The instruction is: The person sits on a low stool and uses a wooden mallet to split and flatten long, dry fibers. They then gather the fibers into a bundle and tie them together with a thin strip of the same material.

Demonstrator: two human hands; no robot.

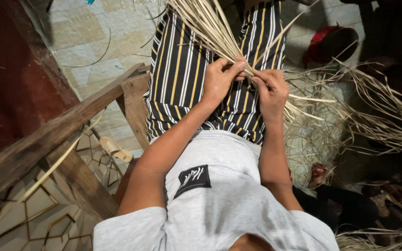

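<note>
Grip of left hand (218, 79) and right hand (271, 88) clamped on straw bundle (210, 28) — over striped lap (177, 69).

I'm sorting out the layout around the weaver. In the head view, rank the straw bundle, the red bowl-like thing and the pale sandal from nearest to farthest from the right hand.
1. Straw bundle: pinched in the right hand, fanning up-left.
2. Red bowl-like thing: on the floor, up and right.
3. Pale sandal: on the floor far left, beside the wooden bench.

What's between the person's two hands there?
In the head view, a bundle of pale straw strips passes between the left hand and right hand, pinched by both.
</note>
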